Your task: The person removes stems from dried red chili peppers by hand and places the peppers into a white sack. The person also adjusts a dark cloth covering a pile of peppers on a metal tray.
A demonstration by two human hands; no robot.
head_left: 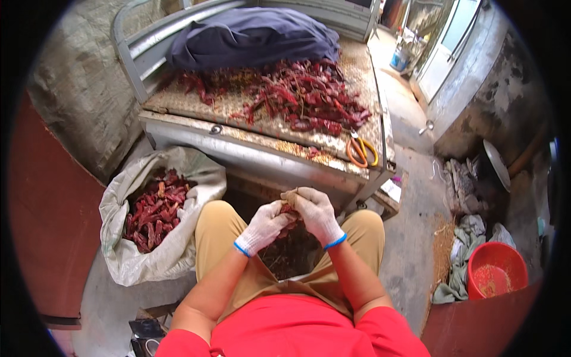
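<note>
My left hand [269, 223], in a white knit glove with a blue cuff, is closed on dried red chili peppers [290, 222]. My right hand [314, 209], gloved alike, pinches at the upper end of the same chilies, and the fingers of both hands meet. Beyond them, a heap of dried red chilies [308, 96] lies on a worn metal truck bed [214, 117]. Scissors [362, 151] with one orange and one yellow handle rest at its near right corner. To the left, an open woven sack [207, 176] holds many chili pods [156, 209].
A dark blue cloth [254, 38] covers the back of the bed. At the right stand a red plastic basin [497, 270] with bits inside and a crumpled grey-green cloth [461, 254]. Dark debris [290, 256] lies low between my knees. A metal side rail [129, 58] rises at the bed's left.
</note>
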